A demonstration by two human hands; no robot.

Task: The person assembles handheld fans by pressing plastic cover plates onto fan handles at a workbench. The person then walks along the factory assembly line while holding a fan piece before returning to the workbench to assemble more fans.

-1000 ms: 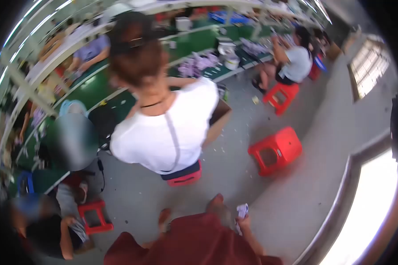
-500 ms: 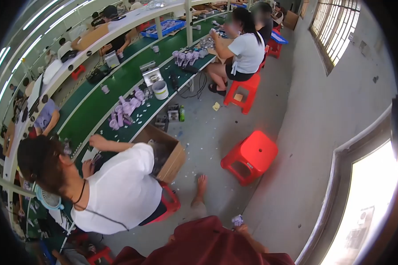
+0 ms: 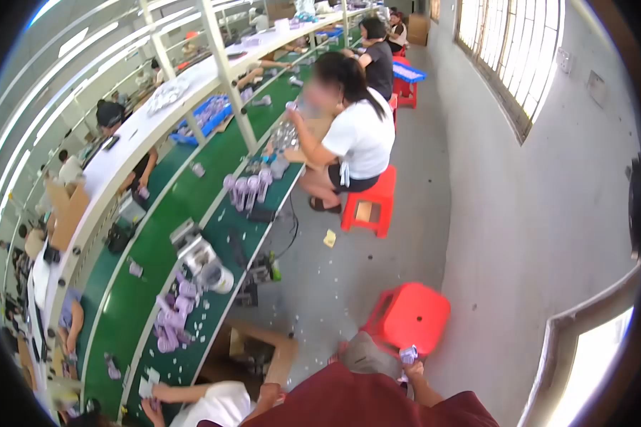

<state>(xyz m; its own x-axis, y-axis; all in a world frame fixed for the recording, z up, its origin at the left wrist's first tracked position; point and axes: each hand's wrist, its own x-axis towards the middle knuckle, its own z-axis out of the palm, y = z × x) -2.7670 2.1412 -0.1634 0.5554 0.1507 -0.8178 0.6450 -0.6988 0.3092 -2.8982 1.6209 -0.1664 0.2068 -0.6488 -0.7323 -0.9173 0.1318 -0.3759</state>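
My right hand [image 3: 414,370] is closed around a small lilac-and-white part [image 3: 408,354], low in the view and in front of the red stool [image 3: 419,317]. Its exact kind is too small to make out. My left hand [image 3: 269,393] hangs by the dark red clothing at my body, close to the open cardboard box [image 3: 283,356]. Its fingers are too small and unclear to read.
On the left, a long green workbench [image 3: 224,231] carries a pile of lilac parts [image 3: 174,313] and a white tub [image 3: 219,279]. A co-worker's white sleeve [image 3: 217,406] is at lower left. Another person [image 3: 367,135] sits further along the bench. A wall [image 3: 506,213] runs along the right.
My view has moved forward along the aisle. The near co-worker has slid to the lower left edge, and the red stool is now close ahead. The lilac-and-white part stays in my right hand.
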